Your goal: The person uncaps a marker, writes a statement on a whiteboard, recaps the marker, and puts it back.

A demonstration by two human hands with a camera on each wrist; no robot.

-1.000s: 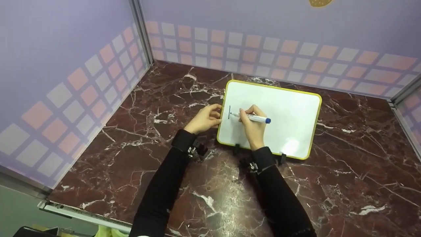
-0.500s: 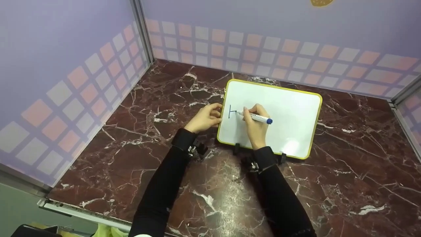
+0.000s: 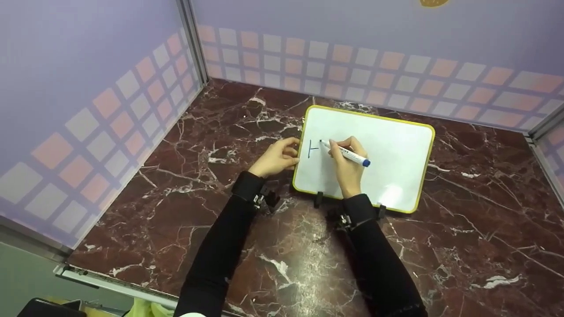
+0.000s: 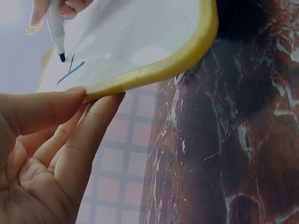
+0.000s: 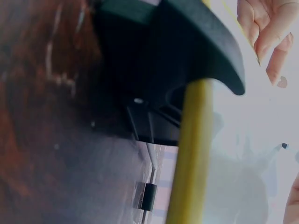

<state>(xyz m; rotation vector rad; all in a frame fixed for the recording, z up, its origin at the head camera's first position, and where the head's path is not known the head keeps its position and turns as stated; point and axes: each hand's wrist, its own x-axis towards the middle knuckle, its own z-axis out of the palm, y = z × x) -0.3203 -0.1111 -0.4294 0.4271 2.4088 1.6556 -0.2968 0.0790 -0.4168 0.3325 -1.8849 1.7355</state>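
Note:
A white dry-erase board (image 3: 392, 149) with a yellow frame leans tilted on a black stand (image 3: 318, 199). My left hand (image 3: 274, 159) pinches its left edge between thumb and fingers; in the left wrist view the thumb (image 4: 51, 105) lies on the front of the yellow rim. In my right hand (image 3: 349, 174) is a white marker (image 3: 352, 156) with a blue end, held like a pen. The dark marker tip is at the board, up and right of a blue upright stroke (image 3: 310, 149) with a short bar going right from it.
The table (image 3: 189, 229) is dark red marbled stone. Purple panels with pink and white squares (image 3: 273, 64) stand behind and at both sides. Close in the right wrist view, a black stand hook (image 5: 201, 42) grips the board's lower frame.
A short horizontal blue bar has been drawn rightward from the upright stroke. The marker tip has then moved right and up. The left hand has kept its pinch on the board's edge.

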